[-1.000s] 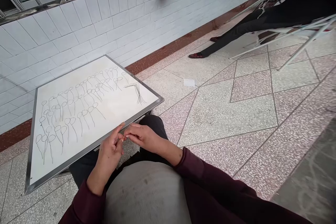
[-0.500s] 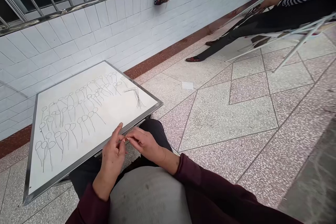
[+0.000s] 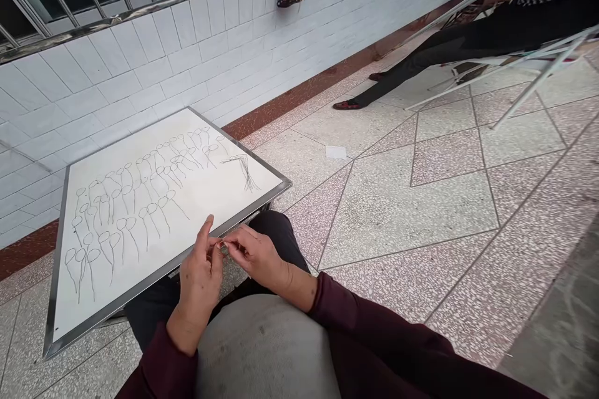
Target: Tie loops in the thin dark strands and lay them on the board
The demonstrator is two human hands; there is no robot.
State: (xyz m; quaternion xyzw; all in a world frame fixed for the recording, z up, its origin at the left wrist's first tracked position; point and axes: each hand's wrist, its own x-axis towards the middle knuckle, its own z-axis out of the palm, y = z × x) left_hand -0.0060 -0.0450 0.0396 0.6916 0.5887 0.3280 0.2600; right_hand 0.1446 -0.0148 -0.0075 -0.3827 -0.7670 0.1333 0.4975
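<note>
Here the left hand and right hand pinch something tiny between fingers; looped wires line the white table.

A tiny, thin piece, its shape unclear, was pinched between left hand and right hand, near the tabletop.

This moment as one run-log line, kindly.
left hand: pinching | right hand: pinching, close to left | held item: too small to tell | table: looped strands in rows
</note>
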